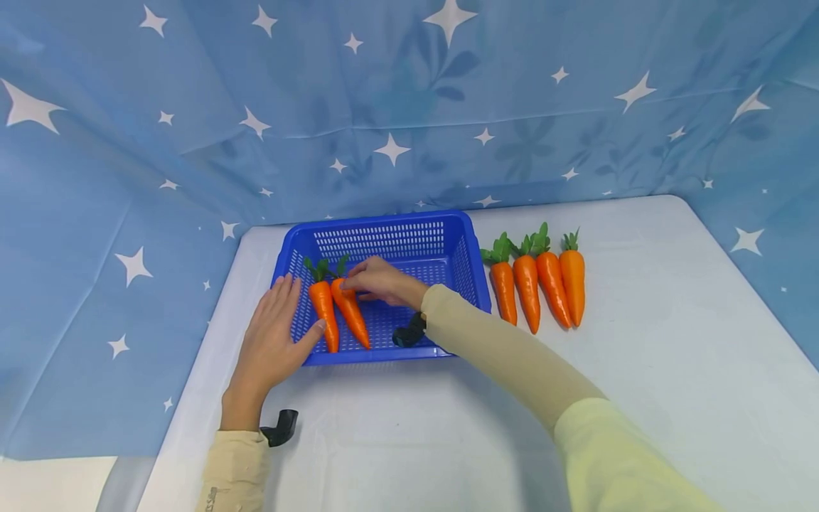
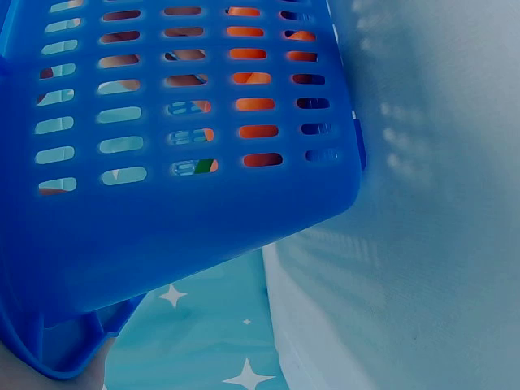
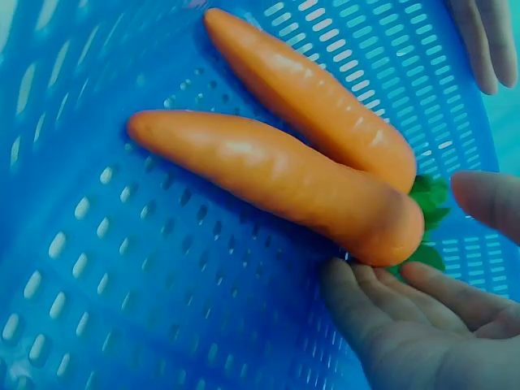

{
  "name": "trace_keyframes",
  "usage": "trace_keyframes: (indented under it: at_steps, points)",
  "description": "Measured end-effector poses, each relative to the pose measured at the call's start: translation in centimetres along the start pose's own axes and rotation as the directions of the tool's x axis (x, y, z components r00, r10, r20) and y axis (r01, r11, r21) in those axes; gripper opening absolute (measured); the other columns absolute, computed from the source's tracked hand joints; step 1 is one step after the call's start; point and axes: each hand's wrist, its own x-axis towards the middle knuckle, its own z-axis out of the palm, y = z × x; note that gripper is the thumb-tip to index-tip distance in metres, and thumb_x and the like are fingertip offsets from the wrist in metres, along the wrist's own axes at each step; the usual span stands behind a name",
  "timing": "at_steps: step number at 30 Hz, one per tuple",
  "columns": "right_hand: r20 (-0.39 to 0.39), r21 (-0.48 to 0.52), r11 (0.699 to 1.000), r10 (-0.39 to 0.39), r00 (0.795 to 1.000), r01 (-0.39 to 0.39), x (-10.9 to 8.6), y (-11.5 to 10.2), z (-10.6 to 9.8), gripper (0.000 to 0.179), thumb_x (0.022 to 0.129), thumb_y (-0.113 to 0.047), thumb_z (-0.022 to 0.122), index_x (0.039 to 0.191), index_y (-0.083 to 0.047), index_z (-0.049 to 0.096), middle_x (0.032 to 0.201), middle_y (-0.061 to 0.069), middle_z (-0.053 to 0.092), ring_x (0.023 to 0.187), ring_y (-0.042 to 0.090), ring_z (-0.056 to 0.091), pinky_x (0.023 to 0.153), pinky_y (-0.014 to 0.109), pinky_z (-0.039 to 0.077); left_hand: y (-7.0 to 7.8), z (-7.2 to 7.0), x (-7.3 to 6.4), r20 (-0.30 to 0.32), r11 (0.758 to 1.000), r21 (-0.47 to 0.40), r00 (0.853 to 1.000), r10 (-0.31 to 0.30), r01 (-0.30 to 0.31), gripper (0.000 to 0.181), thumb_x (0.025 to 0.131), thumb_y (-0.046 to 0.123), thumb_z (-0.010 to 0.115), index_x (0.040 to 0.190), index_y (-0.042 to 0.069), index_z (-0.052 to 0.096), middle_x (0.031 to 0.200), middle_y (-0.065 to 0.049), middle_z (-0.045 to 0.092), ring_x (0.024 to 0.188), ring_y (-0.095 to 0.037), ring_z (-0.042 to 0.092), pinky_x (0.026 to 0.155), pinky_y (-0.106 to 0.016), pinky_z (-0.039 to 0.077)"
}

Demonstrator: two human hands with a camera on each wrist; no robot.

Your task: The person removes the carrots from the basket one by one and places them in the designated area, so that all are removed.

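Observation:
Two orange carrots with green leafy tops lie side by side in the left part of a blue perforated basket (image 1: 377, 353): the left carrot (image 1: 324, 313) and the right carrot (image 1: 350, 313). My right hand (image 1: 382, 281) reaches into the basket at the leafy end of the right carrot. In the right wrist view its fingertips (image 3: 345, 280) touch or nearly touch that carrot's thick end, with the thumb apart from it. My left hand (image 1: 271, 345) rests along the basket's left rim, fingers extended. The left wrist view mostly shows the basket's outer wall (image 2: 179, 236).
Several more carrots (image 1: 527, 288) lie in a row on the white table (image 1: 640, 398), right of the basket. A blue star-patterned cloth (image 1: 409, 92) hangs behind and at the sides. Black wrist-worn pieces (image 1: 279, 428) show beside both wrists.

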Motion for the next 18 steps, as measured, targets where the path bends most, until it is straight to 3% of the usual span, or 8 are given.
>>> trace_keyframes:
  at_steps: [9,18]
  points:
    - [-0.013,-0.015,1.0,0.007,1.0,-0.007,0.34,0.16,0.22,0.052,0.098,0.001,0.073,0.146,0.012,0.057,0.15,0.024,0.058,0.133,0.036,0.062,0.108,0.045,0.054,0.09,-0.13,0.16,0.009,1.0,0.004,1.0,-0.009,0.009,0.088,0.105,0.047,0.057,0.169,-0.001,0.02,0.176,-0.022,0.015,0.164,-0.039,0.008,0.132,-0.053,0.004]
    - [-0.009,-0.111,0.994,-0.005,1.0,0.004,0.46,0.54,0.27,0.054,0.099,-0.002,0.074,0.15,0.002,0.06,0.15,0.017,0.061,0.132,0.032,0.063,0.105,0.043,0.056,0.18,-0.18,0.17,0.012,1.0,-0.006,1.0,-0.015,0.015,0.088,0.105,0.046,0.058,0.169,-0.001,0.021,0.176,-0.022,0.016,0.164,-0.039,0.009,0.132,-0.053,0.003]
